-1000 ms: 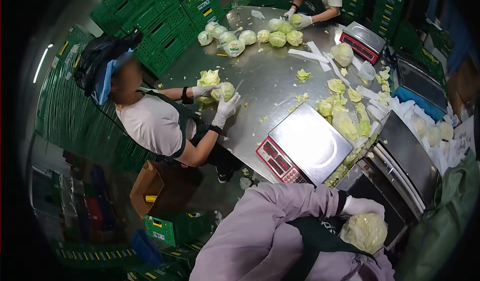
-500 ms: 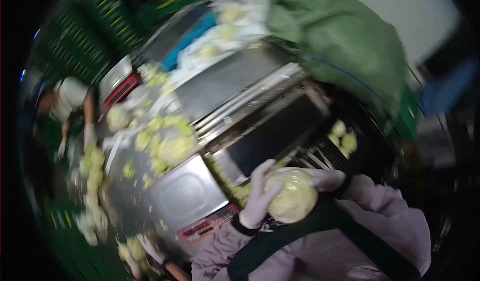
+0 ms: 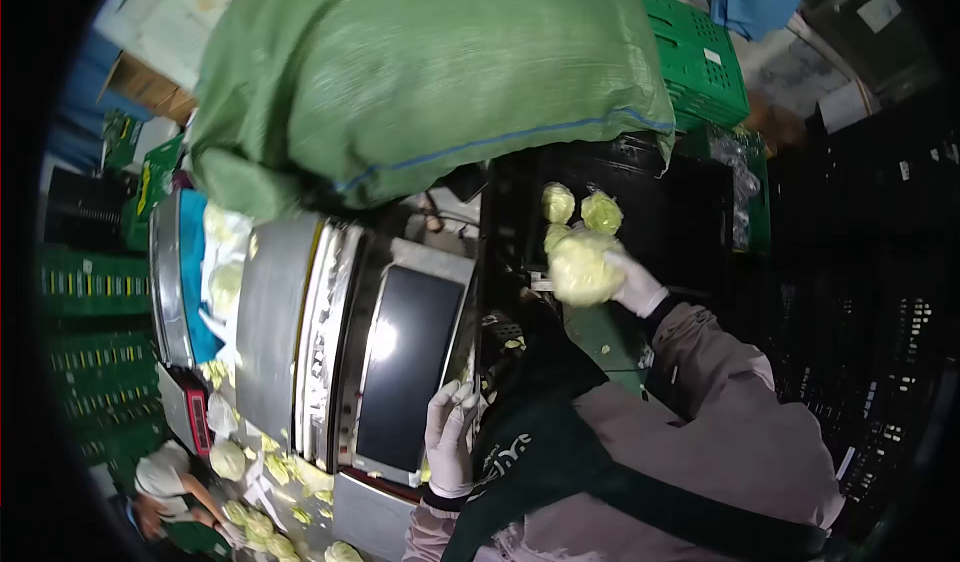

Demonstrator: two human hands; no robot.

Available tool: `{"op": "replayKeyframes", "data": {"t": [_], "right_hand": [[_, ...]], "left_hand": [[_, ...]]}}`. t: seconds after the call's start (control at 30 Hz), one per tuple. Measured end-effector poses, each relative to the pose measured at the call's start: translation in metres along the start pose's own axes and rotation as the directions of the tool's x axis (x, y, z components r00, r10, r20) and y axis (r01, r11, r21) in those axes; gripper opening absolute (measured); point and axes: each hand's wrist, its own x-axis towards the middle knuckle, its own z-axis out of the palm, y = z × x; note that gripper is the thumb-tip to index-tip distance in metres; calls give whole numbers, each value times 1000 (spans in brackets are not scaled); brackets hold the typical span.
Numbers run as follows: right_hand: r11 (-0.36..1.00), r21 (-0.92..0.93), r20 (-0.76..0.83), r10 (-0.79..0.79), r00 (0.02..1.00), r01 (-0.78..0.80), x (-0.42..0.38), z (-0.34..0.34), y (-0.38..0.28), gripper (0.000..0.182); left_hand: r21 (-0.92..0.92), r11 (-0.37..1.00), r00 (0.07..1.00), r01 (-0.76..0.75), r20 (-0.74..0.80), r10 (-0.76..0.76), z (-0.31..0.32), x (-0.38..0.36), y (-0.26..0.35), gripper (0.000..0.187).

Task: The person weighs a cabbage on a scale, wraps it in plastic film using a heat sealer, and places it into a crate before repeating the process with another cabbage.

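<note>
My right hand [image 3: 638, 287], in a white glove, grips a pale green cabbage [image 3: 585, 270] from its right side. The cabbage is slightly blurred; clear film showed around it earlier. It is held over the near end of a black crate [image 3: 690, 207], where several smaller-looking cabbages [image 3: 601, 213] lie. My left hand [image 3: 452, 437], also gloved, is beside the right edge of a machine with a dark flat plate [image 3: 410, 362]. Its fingers are curled together, and I see nothing in them.
A big green sack [image 3: 430, 72] bulges across the far side. Green crates [image 3: 695, 57] stand behind it at right. A metal scale plate [image 3: 370, 517] is at lower left, near loose leaves [image 3: 280, 467]. A co-worker [image 3: 165, 477] handles cabbages at far left.
My view has swung right. Both hands were around the wrapped cabbage at my chest; now my left hand has let go and my right hand has carried it out to the crate.
</note>
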Motion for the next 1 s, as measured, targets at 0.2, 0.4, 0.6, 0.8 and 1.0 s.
{"op": "replayKeyframes", "data": {"t": [0.2,0.4,0.6,0.8,1.0], "right_hand": [[846,-521,-796,-435,421,-112,107,-237,-41,81],[661,-388,-902,-415,119,-642,143,-280,-30,108],[383,-251,-964,-187,191,-889,167,-266,-13,115],[-338,-722,-549,-249,798,-603,164,-208,-14,35],[-186,-970,-74,-395,916,-159,164,-226,42,23]], "left_hand": [[235,946,975,222,-45,-218,40,68,-5,36],[291,853,899,434,-78,-431,47,108,-31,39],[301,840,891,452,-122,-436,66,126,-25,42],[647,762,990,21,93,-106,59,107,-2,30],[111,993,977,-34,-206,57,5,34,-29,30]]}}
